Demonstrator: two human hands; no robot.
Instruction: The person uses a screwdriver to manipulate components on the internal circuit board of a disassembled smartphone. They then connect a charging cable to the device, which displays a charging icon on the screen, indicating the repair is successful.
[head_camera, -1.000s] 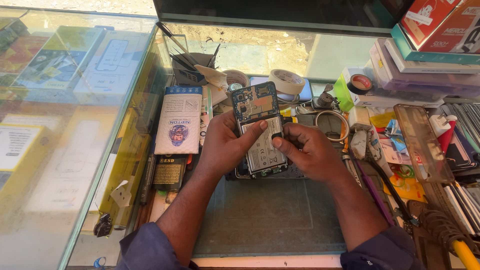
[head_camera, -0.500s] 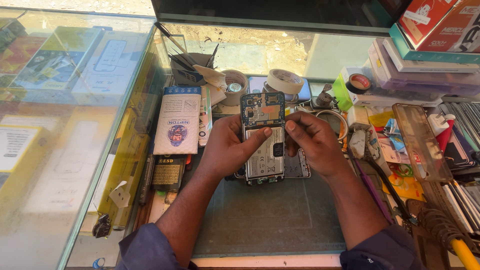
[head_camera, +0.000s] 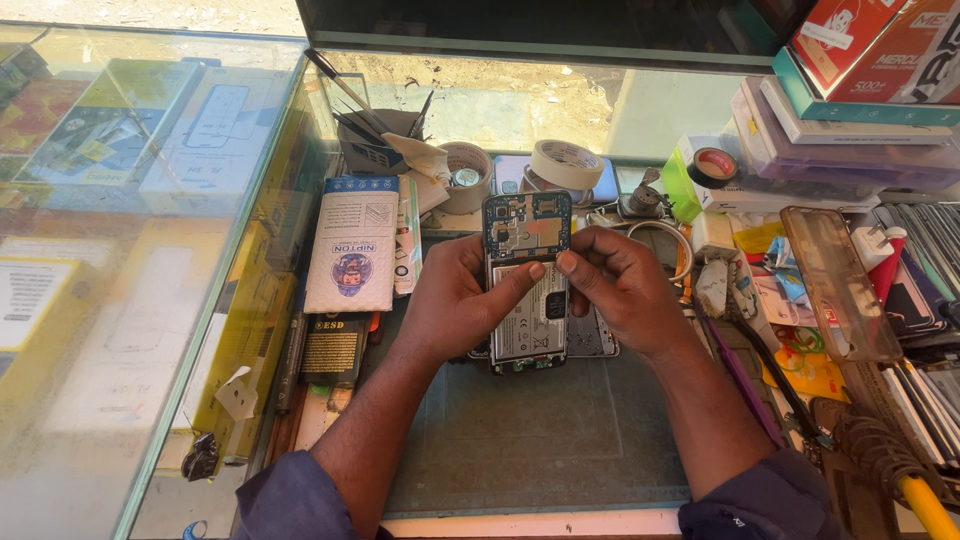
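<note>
Fingers of my left hand (head_camera: 455, 300) are wrapping around the left edge of the opened phone (head_camera: 528, 285), with the thumb pressing on the grey battery near its top; fingers of my right hand (head_camera: 625, 290) are curling close together at the right edge, the thumb tip meeting the left thumb on the same place. So both hands are holding the phone, and no finger is spread wide.

Going from the left, I am seeing the glass showcase wall (head_camera: 150, 250) with flat printed boxes behind it, then a white pouch (head_camera: 352, 245) lying flat and a dark small packet (head_camera: 335, 350) below it. The phone is standing in the middle, just above the green work mat (head_camera: 540, 440), its long axis running away from me, the bare circuit board at the far end and the battery toward me. It is lying between the two hands, equally near to both. The board is looking hard and shiny, the mat dull and soft.

Behind it two tape rolls (head_camera: 565, 165) are resting. On the right a brown transparent phone cover (head_camera: 840, 280) and stacked cardboard boxes (head_camera: 850, 110) are crowding the counter.
</note>
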